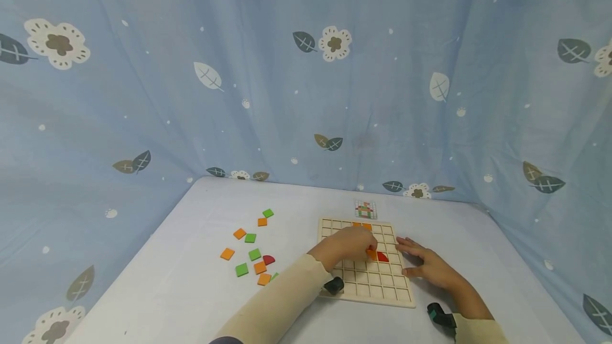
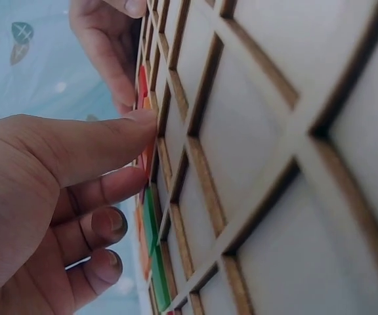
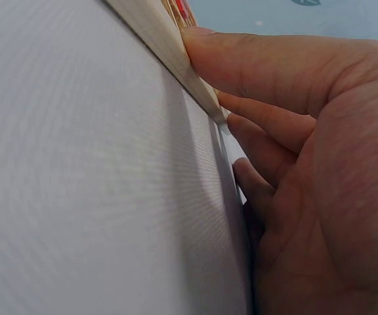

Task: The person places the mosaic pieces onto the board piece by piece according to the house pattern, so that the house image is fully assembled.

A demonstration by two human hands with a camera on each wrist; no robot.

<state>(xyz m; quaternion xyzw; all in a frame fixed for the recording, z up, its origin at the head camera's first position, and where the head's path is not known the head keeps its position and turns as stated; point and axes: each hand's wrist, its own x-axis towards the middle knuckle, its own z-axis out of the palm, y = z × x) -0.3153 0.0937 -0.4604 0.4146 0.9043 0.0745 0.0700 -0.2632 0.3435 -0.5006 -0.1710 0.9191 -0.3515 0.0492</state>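
Observation:
A wooden grid board (image 1: 373, 292) with raised square cells lies on the white table. Over its middle, my left hand (image 1: 351, 243) pinches an orange square tile (image 1: 371, 254) between thumb and index finger, low at the cells. Just right of that tile sits a red rounded piece (image 1: 382, 257) in a cell. Orange tiles (image 1: 366, 226) fill cells near the far edge. Green tiles (image 2: 151, 220) show in the left wrist view, mostly hidden by my left hand in the head view. My right hand (image 1: 430, 267) touches the board's right edge with extended fingers.
Loose orange tiles (image 1: 227, 254), green tiles (image 1: 241, 269) and a red rounded piece (image 1: 269, 260) are scattered left of the board. A small printed pattern card (image 1: 365, 209) lies beyond its far edge. A blue patterned curtain (image 1: 268, 94) encloses the table's back and sides.

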